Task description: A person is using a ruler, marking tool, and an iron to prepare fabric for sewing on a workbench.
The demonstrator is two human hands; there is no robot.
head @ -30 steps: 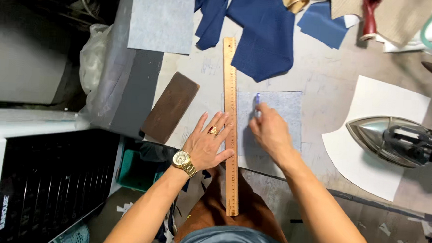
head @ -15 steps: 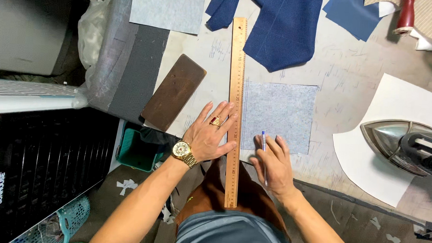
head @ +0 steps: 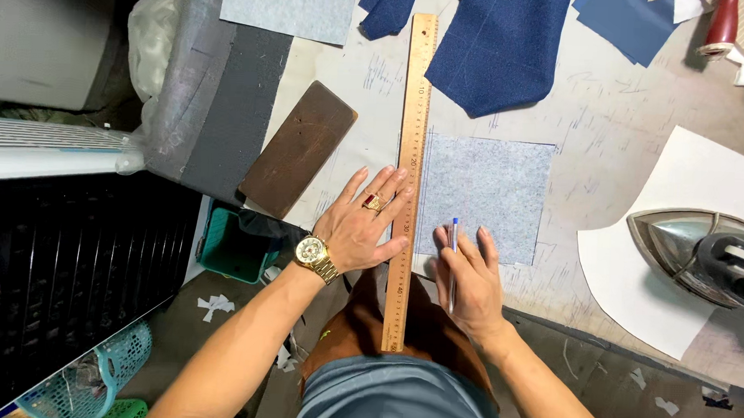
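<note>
The long wooden ruler [head: 409, 177] lies on the table [head: 609, 136], its near end overhanging the edge. The left hand [head: 361, 225] presses flat on it, fingers spread. Just right of the ruler sits a grey felt square [head: 485, 197]; it looks light and limp, likely to shift unless pinned. The right hand [head: 469, 280] pinches a pen [head: 453, 267] at the felt's near edge.

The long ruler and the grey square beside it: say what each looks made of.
The ruler looks like wood: pale tan, matte, with dark printed graduations along its edges. The grey square looks like felt or a stiff non-woven fabric: flat, fuzzy, speckled, with clean-cut edges, though the exact fibre cannot be told.
</note>
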